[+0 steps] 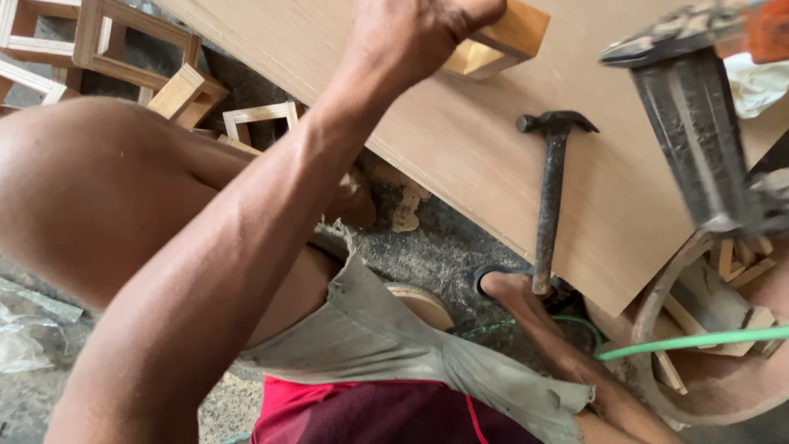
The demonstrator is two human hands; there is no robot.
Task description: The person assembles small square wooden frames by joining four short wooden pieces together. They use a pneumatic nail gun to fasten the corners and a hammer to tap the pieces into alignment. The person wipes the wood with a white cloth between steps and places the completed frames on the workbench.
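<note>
Gripping a small wooden block (497,41) at the top middle of the frame, the left hand (419,33) has its fingers closed over the near end of it, and the block rests on a broad plywood board (460,156) that serves as the surface and slants across the upper half of the frame. The arm runs down from that hand to the lower left corner. The right hand is not visible anywhere, so I cannot tell how it stands. A dark, blurred tool (699,123) hangs in the upper right of the frame, over the board's right end; what holds it is out of sight. A hammer (549,197) with a dark metal head lies on the board right of centre, well apart from the block, its handle pointing toward the lower edge of the board. Below the board's edge a bare foot (514,296) sits on a dark sandal. Open wooden frames (123,49) are piled on the floor at upper left. A green hose (699,339) crosses a round basin (723,386) of wood scraps at lower right.
</note>
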